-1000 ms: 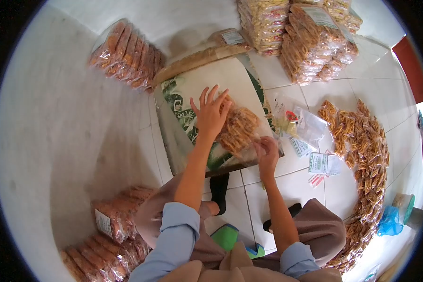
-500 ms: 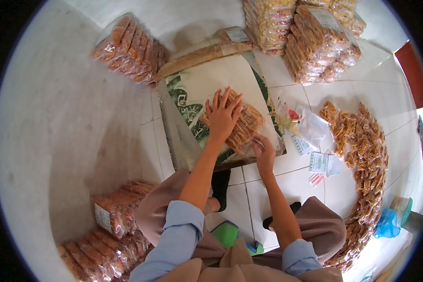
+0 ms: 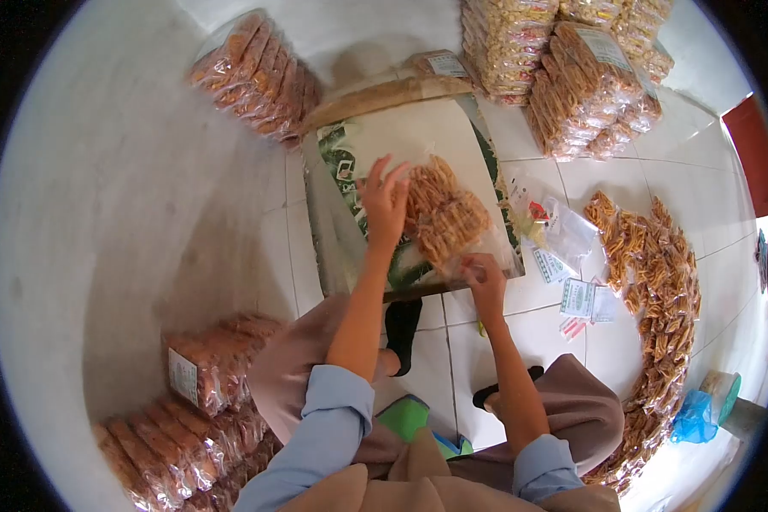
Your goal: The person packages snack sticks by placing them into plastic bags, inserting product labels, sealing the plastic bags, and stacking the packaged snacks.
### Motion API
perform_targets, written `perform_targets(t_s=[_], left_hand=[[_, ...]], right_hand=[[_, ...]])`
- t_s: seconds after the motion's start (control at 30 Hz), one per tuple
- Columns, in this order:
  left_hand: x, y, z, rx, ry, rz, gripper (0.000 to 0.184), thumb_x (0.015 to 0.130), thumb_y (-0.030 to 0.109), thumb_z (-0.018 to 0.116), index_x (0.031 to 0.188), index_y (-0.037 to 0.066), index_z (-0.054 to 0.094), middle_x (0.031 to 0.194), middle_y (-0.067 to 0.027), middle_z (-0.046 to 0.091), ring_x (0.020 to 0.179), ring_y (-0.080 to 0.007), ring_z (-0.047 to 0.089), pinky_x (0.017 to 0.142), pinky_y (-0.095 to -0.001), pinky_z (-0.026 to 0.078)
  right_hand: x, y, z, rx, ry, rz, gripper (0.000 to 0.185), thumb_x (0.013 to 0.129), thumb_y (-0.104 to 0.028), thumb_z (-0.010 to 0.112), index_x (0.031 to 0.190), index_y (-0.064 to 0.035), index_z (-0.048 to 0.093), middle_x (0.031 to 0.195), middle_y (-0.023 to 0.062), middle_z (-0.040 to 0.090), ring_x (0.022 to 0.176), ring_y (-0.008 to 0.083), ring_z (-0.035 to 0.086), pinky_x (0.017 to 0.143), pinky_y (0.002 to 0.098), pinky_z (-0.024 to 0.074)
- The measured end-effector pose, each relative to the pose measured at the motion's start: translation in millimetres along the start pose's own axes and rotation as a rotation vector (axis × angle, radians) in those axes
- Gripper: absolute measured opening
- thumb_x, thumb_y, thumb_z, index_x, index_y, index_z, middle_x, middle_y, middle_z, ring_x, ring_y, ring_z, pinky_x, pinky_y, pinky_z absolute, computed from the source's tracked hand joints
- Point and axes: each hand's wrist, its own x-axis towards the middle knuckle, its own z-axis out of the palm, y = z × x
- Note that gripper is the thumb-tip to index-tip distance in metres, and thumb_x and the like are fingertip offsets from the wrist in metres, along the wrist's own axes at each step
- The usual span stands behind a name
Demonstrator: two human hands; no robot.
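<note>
A clear plastic bag of brown stick snacks lies on a cardboard box in front of me. My left hand is at the bag's left edge, its fingers apart and slightly bent; whether the fingertips touch the plastic I cannot tell. At the bag's lower right corner, my right hand has thumb and fingers pinched together on the loose plastic. The snacks inside look unevenly bunched.
Small snack packets form a curved pile on the right. Plastic bags and printed labels lie beside the box. Filled packs stand in stacks at back left, back right and lower left.
My left hand has lifted off the top of the bag and shifted to its left side. My right hand stays at the lower right corner. The whole view has shifted slightly.
</note>
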Motion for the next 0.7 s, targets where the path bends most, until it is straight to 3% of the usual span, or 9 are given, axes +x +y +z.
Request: perform_targets(t_s=[0.1,0.13,0.2,0.43,0.5,0.53,0.6,0.67,0.7], left_hand=[[-19.6,-17.8,-7.2,-0.282,0.119,-0.289,0.045,0.086,0.039,0.049,0.120,0.009,0.049,0.121,-0.0118,0.047,0.114,-0.0278,0.041,0.099,-0.0436,0.026],[-21.5,-17.8,-9.4,-0.284,0.131,-0.291,0.045,0.086,0.039,0.049,0.120,0.009,0.049,0.121,-0.0118,0.047,0.114,-0.0278,0.041,0.099,-0.0436,0.026],[-27.3,-21.6,-10.9,-0.380,-0.137,-0.306,0.047,0.085,0.042,0.050,0.121,0.011,0.047,0.122,-0.0102,0.046,0.113,-0.0277,0.041,0.095,-0.0408,0.031],[-24.5,-19.3,-6.6,-0.262,-0.280,-0.290,0.048,0.085,0.039,0.052,0.123,0.011,0.045,0.120,-0.0089,0.047,0.113,-0.0292,0.040,0.095,-0.0407,0.033],[-29.7,-15.4,-0.8,-0.316,-0.050,-0.071,0.049,0.085,0.037,0.053,0.124,0.010,0.044,0.125,-0.0100,0.042,0.112,-0.0295,0.040,0.095,-0.0418,0.032],[-39.9,-12.0,3.0,-0.316,-0.041,-0.072,0.049,0.085,0.037,0.053,0.124,0.010,0.044,0.125,-0.0100,0.042,0.112,-0.0295,0.040,0.095,-0.0418,0.032],[-69.7,0.7,8.7,-0.186,0.270,-0.304,0.051,0.084,0.035,0.055,0.125,0.008,0.041,0.123,-0.0124,0.041,0.109,-0.0280,0.042,0.095,-0.0412,0.032],[-106.2,28.6,6.1,-0.404,0.223,-0.496,0.056,0.082,0.030,0.059,0.127,0.005,0.038,0.115,-0.0130,0.042,0.103,-0.0240,0.046,0.087,-0.0370,0.040],[-119.1,41.4,3.5,-0.401,0.229,-0.499,0.056,0.082,0.030,0.059,0.127,0.005,0.038,0.115,-0.0130,0.042,0.103,-0.0240,0.046,0.087,-0.0370,0.040]], right_hand=[[-16.5,-3.7,3.1,0.105,-0.101,0.139,0.030,0.066,0.004,0.065,0.093,-0.0025,0.054,0.083,0.0085,0.056,0.072,0.0177,0.059,0.063,0.0281,0.0476],[-17.0,-7.7,5.6,0.059,-0.108,0.110,0.031,0.066,0.004,0.066,0.093,-0.0031,0.054,0.084,0.0084,0.055,0.070,0.0166,0.058,0.061,0.0276,0.0472],[-18.3,-14.7,14.4,0.006,-0.119,0.083,0.032,0.065,0.004,0.067,0.093,-0.0036,0.053,0.085,0.0083,0.055,0.068,0.0155,0.056,0.060,0.0272,0.0469],[-21.2,-0.8,48.6,-0.131,0.010,0.014,0.013,0.073,-0.003,0.065,0.083,-0.0029,0.056,0.068,0.0052,0.053,0.058,0.0136,0.051,0.057,0.0245,0.0432],[-17.0,-17.7,50.2,-0.229,0.009,-0.036,0.011,0.075,-0.004,0.064,0.082,-0.0025,0.056,0.066,0.0058,0.053,0.057,0.0142,0.051,0.057,0.0253,0.0432],[-18.9,-23.0,50.7,-0.262,0.001,0.012,0.010,0.075,-0.005,0.064,0.082,-0.0022,0.056,0.067,0.0068,0.054,0.059,0.0151,0.053,0.058,0.0263,0.0437],[-21.6,-26.6,52.3,-0.289,-0.002,0.041,0.010,0.076,-0.007,0.064,0.081,-0.0020,0.056,0.068,0.0078,0.056,0.060,0.0161,0.054,0.059,0.0272,0.0442],[-32.1,-18.6,46.9,-0.143,-0.026,0.129,0.010,0.076,-0.008,0.063,0.082,-0.0020,0.058,0.074,0.0096,0.059,0.066,0.0187,0.058,0.062,0.0297,0.0455],[-31.4,-22.7,44.4,-0.217,-0.034,-0.104,0.010,0.076,-0.006,0.061,0.086,-0.0012,0.059,0.078,0.0103,0.061,0.070,0.0203,0.059,0.065,0.0300,0.0464]])
